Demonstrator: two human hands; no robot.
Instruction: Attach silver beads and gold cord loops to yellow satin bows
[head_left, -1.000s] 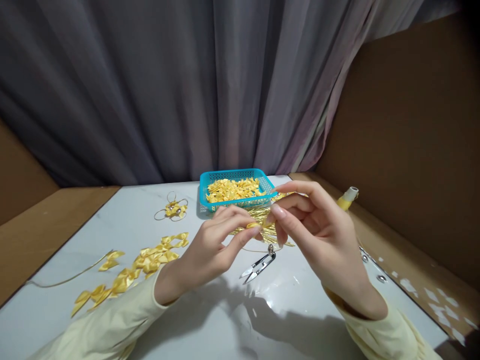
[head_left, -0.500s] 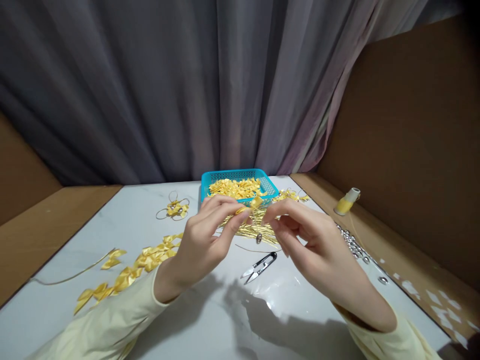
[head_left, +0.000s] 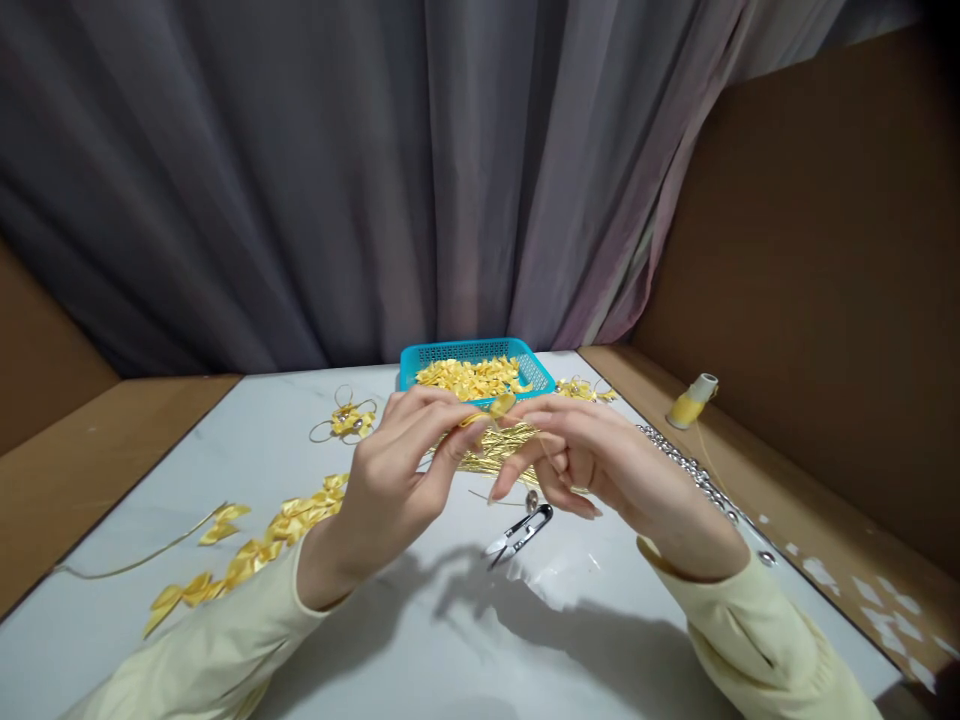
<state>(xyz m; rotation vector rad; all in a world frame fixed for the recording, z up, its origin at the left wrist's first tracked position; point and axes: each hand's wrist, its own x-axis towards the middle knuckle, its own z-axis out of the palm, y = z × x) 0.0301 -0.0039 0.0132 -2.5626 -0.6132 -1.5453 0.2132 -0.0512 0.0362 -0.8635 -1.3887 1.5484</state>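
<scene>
- Yellow ribbon bow [head_left: 502, 404], raised above a white tabletop [head_left: 600, 650], sits mid-view on my remote feed, between the person's two hands.
- Left hand [head_left: 405, 470] pinches the bow's near side between thumb and forefinger, the remaining fingers bunched together behind.
- Right hand [head_left: 611, 450] has its fingers spread, the uppermost reaching to the bow's other side; I cannot tell whether they touch it or pinch the thin strand crossing them.
- Below those fingers I make out a silver bead [head_left: 532, 500], just beside black-handled snips [head_left: 523, 537] lying on the tabletop.
- Beyond the hands, golden strands [head_left: 491, 455] lie before a blue basket [head_left: 409, 372] filled with yellow bows.
- At left, I count many loose bows [head_left: 300, 515] strewn near the left forearm, with a looped wire piece [head_left: 351, 418] farther back.
- At right, a yellow thread spool [head_left: 688, 405] stands near scattered silver rings [head_left: 701, 478].
</scene>
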